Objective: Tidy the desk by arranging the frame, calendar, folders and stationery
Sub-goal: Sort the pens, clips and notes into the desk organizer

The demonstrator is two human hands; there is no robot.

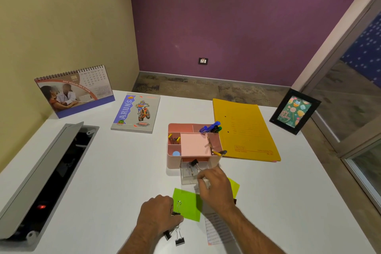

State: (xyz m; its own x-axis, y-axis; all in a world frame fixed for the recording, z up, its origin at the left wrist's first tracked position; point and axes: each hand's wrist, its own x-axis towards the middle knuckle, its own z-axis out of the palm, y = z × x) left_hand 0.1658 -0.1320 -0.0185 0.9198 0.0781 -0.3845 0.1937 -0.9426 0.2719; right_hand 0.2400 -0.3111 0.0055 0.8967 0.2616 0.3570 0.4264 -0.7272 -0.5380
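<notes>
A pink desk organiser stands mid-desk, its clear drawer pulled out with binder clips inside. My right hand hovers at the drawer's front, fingers curled; I cannot tell whether it holds anything. My left hand grips a black binder clip at the edge of a green sticky note. Two more binder clips lie below that hand. The yellow folder lies right of the organiser. The desk calendar stands at far left, the black photo frame at far right.
A notebook with a motorbike cover lies behind the organiser. An open cable hatch with a raised grey lid takes up the desk's left side. A printed paper strip lies under my right forearm. The desk's right edge runs beside a glass partition.
</notes>
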